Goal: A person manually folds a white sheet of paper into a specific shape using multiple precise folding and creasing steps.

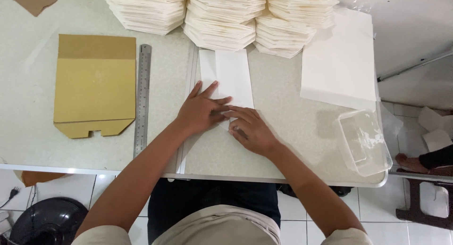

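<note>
Left hand and right hand, fingers flat and slightly spread, press the near end of a white paper sheet on the desk. Right of the fingers: a clear plastic tub, apparently empty. Left: steel ruler, cardboard template. Beyond: stacks of folded paper.
</note>
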